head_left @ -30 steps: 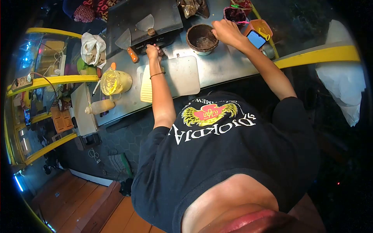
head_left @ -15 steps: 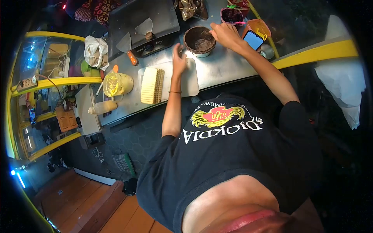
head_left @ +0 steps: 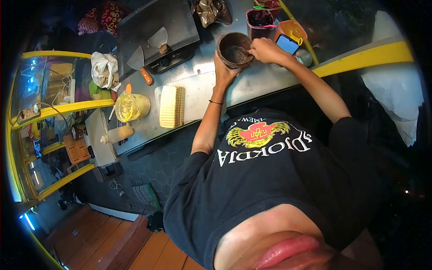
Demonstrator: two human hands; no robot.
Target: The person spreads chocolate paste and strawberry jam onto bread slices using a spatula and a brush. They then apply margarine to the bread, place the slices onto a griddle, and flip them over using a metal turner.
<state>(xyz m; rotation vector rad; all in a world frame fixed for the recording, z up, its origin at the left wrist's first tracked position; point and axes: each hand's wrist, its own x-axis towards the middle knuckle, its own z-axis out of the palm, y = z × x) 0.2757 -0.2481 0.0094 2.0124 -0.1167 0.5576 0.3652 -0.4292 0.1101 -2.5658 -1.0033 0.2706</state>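
Note:
A round tub [head_left: 235,48] smeared inside with dark brown paste is tilted over the counter, its opening facing me. My left hand [head_left: 224,72] is wrapped round its near left side and supports it from below. At the tub's right rim is my right hand [head_left: 266,50], fingers closed together and reaching just inside. What those fingers grip is too small to make out. A pale yellow rectangular block of bread [head_left: 171,106] with ridged sides lies on a white board [head_left: 194,90], left of my left arm.
A black griddle [head_left: 180,33] with two metal scrapers [head_left: 158,38] stands behind. Left are a yellow-smeared pitcher [head_left: 133,107] and a squeeze bottle [head_left: 118,134]. On the right are a dark-filled container [head_left: 260,22], an orange tub [head_left: 292,29] and a phone [head_left: 287,44].
My left hand has moved right and taken hold of the tub, which is now tilted. My right hand has shifted slightly downward along with the tub's rim. The head view has shifted a little.

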